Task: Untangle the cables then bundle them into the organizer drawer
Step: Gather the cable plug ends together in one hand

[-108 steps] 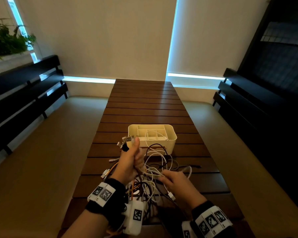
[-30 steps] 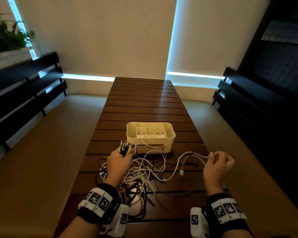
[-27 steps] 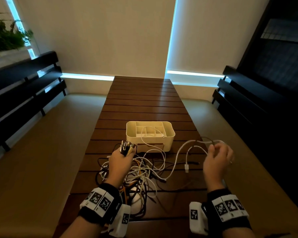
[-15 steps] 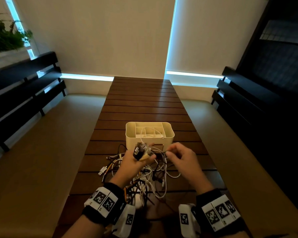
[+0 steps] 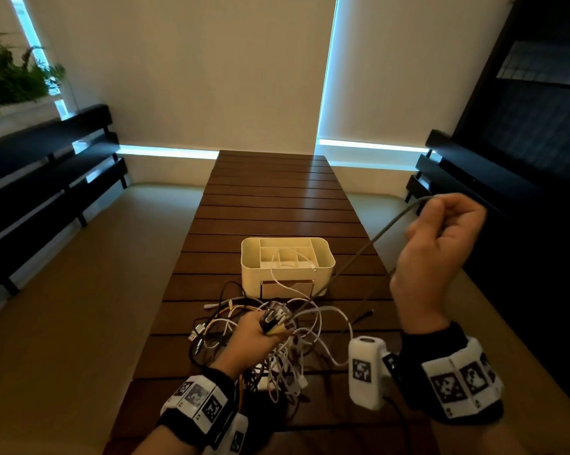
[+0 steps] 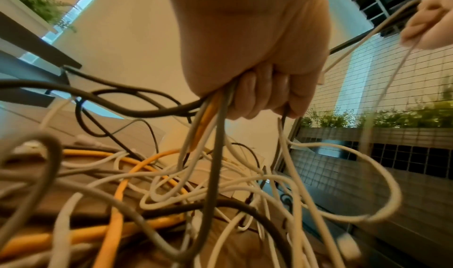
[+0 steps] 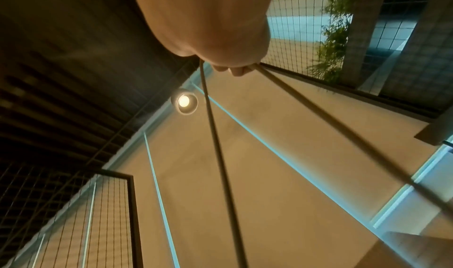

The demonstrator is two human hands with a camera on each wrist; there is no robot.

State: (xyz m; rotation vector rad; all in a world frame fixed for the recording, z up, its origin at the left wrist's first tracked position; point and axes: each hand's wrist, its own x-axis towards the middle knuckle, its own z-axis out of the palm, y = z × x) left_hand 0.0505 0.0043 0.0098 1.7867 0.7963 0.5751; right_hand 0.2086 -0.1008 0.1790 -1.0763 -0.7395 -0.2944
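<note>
A tangle of white, black, grey and orange cables (image 5: 270, 353) lies on the wooden slatted table (image 5: 270, 198) in front of a cream organizer box (image 5: 287, 267) with a small front drawer (image 5: 287, 289). My left hand (image 5: 251, 339) grips a bunch of cable ends (image 5: 275, 318) over the tangle; the left wrist view shows the fist (image 6: 257, 90) closed round several cables (image 6: 213, 136). My right hand (image 5: 441, 244) is raised high to the right and pinches a grey cable (image 5: 369, 247) pulled taut out of the pile, which runs in two strands (image 7: 220, 156) from its fingers.
A white cable (image 5: 296, 257) lies inside the organizer's top compartments and trails over its front. Cushioned benches (image 5: 63, 307) with dark slatted backs flank the table on both sides. The far half of the table is bare wood.
My right hand, which was beside the left over the tangle half a second ago, has swung up and to the right, drawing a grey cable taut. The left hand keeps its hold on the bunch.
</note>
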